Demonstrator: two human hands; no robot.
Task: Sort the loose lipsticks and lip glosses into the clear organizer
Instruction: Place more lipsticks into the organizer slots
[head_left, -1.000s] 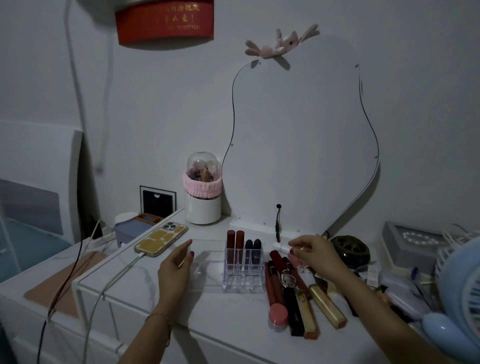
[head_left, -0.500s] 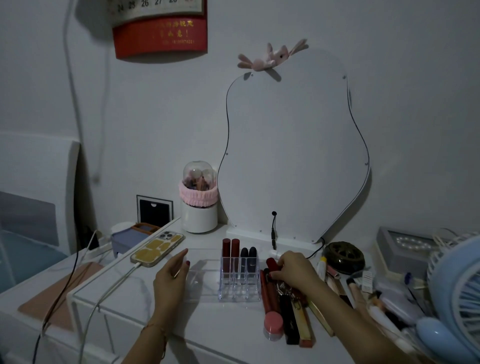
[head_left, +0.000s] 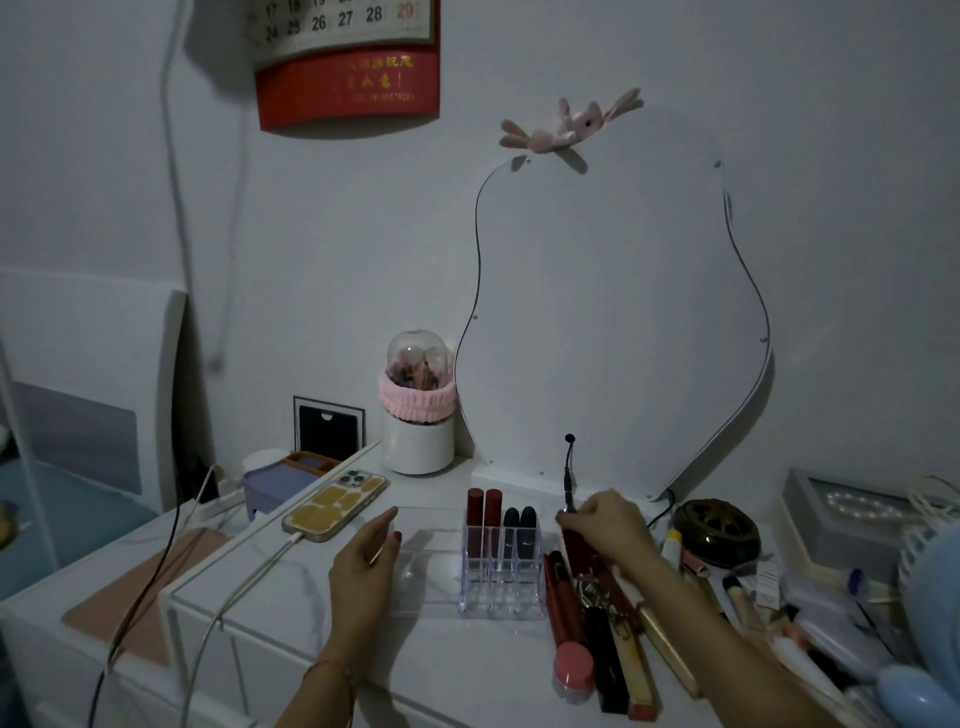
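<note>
Red-capped, the dark tube (head_left: 576, 545) was pinched at its top by our right hand (head_left: 610, 530) among the loose lipsticks (head_left: 597, 623); our left hand (head_left: 363, 561) rested slack against the clear organizer (head_left: 501, 566) on the bench (head_left: 467, 675). We judged it light, rigid, slippery; grip mid-barrel.

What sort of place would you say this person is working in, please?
Most likely a dressing table in a bedroom at home. A curvy mirror leans on the wall, a clear organizer holds lipsticks, more makeup tubes lie loose beside it, and a wall calendar hangs above.
</note>
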